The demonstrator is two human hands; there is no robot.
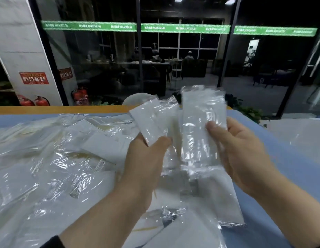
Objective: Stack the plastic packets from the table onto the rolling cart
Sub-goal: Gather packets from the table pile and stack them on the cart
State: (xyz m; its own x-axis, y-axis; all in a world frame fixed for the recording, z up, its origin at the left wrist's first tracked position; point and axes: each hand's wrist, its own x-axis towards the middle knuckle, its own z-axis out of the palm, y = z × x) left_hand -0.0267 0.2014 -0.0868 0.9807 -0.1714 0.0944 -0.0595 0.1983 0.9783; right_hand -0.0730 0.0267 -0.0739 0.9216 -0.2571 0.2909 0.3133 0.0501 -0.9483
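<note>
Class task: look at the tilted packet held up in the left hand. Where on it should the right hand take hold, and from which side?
Pinch the tilted packet at its free upper end, from above: the left hand covers its lower corner, and the right hand already holds a bundle.

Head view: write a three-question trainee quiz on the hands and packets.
1. True or false: the left hand holds nothing.
2. What does the right hand grip: A) a fire extinguisher, B) a bunch of packets, C) a cup?
3. Fill in: the loose packets lie on a table with a ____ cover.

Key: 1 false, it holds a single packet; 2 B; 3 blue.
</note>
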